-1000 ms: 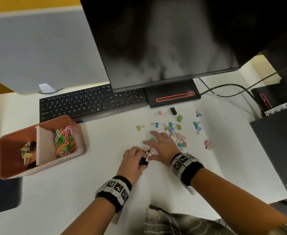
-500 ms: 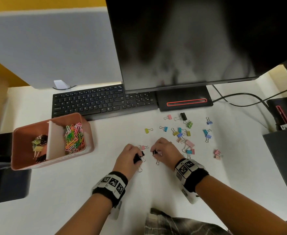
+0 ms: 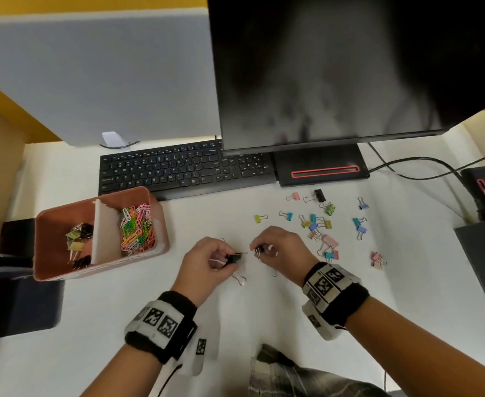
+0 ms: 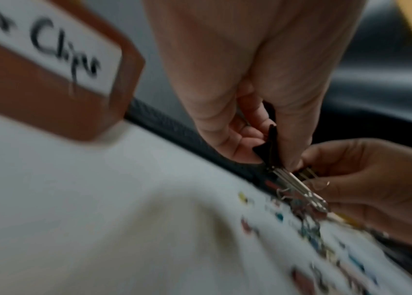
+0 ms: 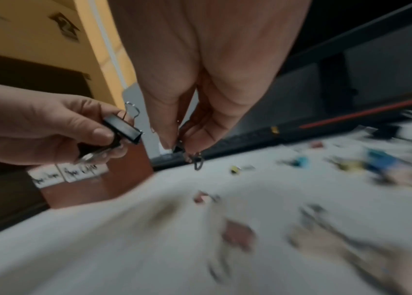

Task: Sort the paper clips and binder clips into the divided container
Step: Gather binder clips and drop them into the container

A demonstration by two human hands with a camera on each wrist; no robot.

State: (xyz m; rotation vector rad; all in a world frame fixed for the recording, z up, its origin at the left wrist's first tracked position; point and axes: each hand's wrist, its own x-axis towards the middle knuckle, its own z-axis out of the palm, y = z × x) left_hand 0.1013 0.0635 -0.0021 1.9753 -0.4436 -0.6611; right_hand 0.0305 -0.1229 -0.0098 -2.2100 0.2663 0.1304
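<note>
Both hands have lifted — left hand [image 3: 207, 260] and right hand [image 3: 281, 247] each pinch one black binder clip [image 3: 234, 258].

Terracotta container [image 3: 161, 224], black keyboard [image 3: 178, 170], pastel binder clips [image 3: 328, 240]

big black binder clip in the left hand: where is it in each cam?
Head: black binder clip at centre, pinched by the left hand.
Left wrist: centre right, at the fingertips.
Right wrist: left of centre.
Shared landmark: the brown container.
</note>
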